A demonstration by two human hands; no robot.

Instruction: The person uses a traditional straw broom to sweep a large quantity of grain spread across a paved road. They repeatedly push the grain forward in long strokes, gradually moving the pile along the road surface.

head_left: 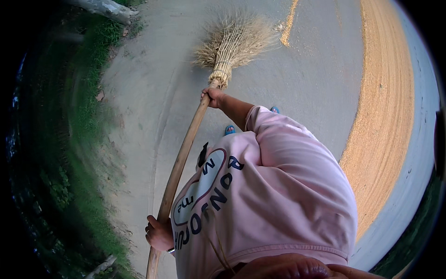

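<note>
A long-handled twig broom [234, 39] lies slanting across the view, its bristles spread on the grey pavement. My right hand [213, 97] grips the wooden handle just below the bound neck of the broom head. Farther along the same handle, at the lower left, my left hand [160, 234] is closed around it beside my pink shirt, a band showing at the wrist. Just right of the bristle tips runs a thin trail of yellow-orange grain [290, 25].
A wide strip of spread grain [385, 93] curves down the right side of the pavement [316, 83]. Grass [100, 51] borders the left edge, with a pale trunk [107, 9] at upper left. My feet in blue sandals [230, 130] show beyond the shirt.
</note>
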